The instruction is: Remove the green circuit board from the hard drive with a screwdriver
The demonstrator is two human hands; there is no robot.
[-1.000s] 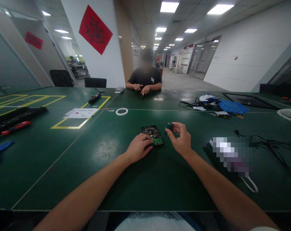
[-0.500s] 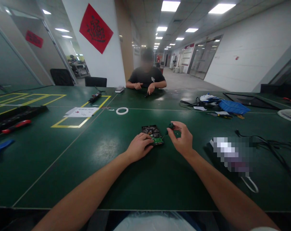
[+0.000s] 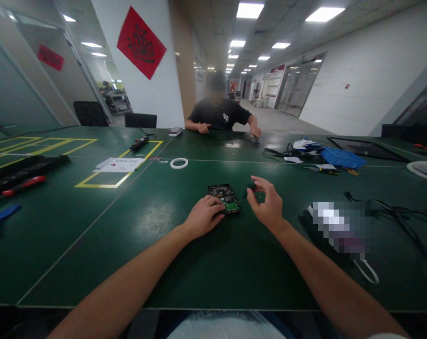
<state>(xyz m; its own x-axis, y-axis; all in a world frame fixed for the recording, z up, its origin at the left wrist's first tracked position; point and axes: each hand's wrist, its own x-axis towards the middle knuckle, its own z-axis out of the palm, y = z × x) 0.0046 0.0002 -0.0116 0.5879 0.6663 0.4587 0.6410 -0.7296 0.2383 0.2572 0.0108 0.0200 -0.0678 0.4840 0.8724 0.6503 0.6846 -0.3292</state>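
A hard drive (image 3: 219, 189) lies on the green table in front of me, dark casing at the far end and a green circuit board (image 3: 231, 206) at the near end. My left hand (image 3: 206, 214) grips its left near side, fingers resting over part of the board. Between the thumb and fingers of my right hand (image 3: 268, 202) is the dark handle of a small screwdriver (image 3: 250, 187). Its thin shaft slants down left to the board's right edge; I cannot make out what the tip touches.
Across the table (image 3: 157, 273) sits a person (image 3: 218, 115). A white ring (image 3: 179, 163) and a paper sheet (image 3: 123, 164) lie left. To the right are a blurred-out object with a white loop (image 3: 366, 270), black cables (image 3: 397, 209), a blue tray (image 3: 343, 157) and pliers (image 3: 322, 170).
The person opposite has moved one hand to my right along the table's far side, with a small dark item at it. My right fingers have shifted slightly on the handle; my left hand stays put.
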